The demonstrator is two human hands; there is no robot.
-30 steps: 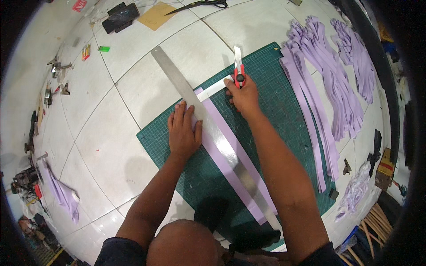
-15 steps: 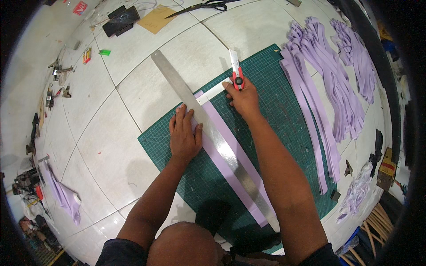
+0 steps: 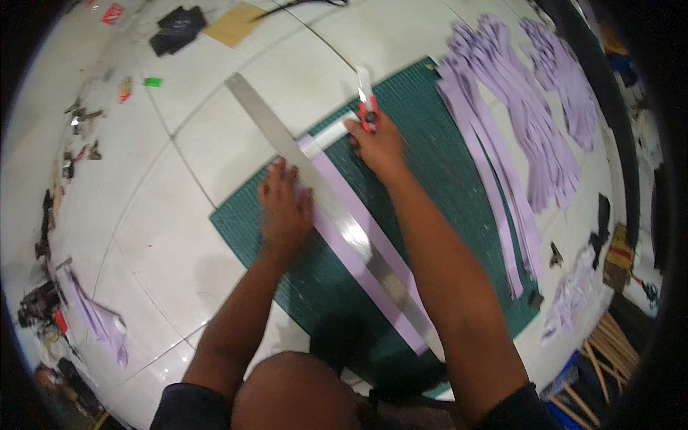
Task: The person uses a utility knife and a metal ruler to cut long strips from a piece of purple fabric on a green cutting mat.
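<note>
A long steel ruler (image 3: 261, 115) lies slantwise along a lilac fabric strip (image 3: 340, 183) on the green cutting mat (image 3: 444, 208). Fabric shows on both sides of the ruler, whose far end reaches past the mat onto the tiles. My left hand (image 3: 285, 215) rests at the ruler's left edge, fingers spread, holding nothing; motion blurs it slightly. In my right hand (image 3: 381, 147) is a red utility knife (image 3: 368, 107), its pale end pointing away from me. The same hand's thumb and fingers pinch a short white ruler (image 3: 333, 134), which lies across the strip beside the steel ruler.
Lilac strips (image 3: 509, 122) lie in bundles at the right, some over the mat's edge. Far off are scissors (image 3: 294, 7), a brown envelope (image 3: 233, 25) and a black device (image 3: 178, 30). Clips (image 3: 82, 115) and a lilac scrap (image 3: 93, 315) lie left; wooden sticks (image 3: 609, 344) at lower right.
The whole view has shifted a little, so everything sits farther up and left, and blurrier. Both hands, the knife and the rulers keep nearly the same places on the mat.
</note>
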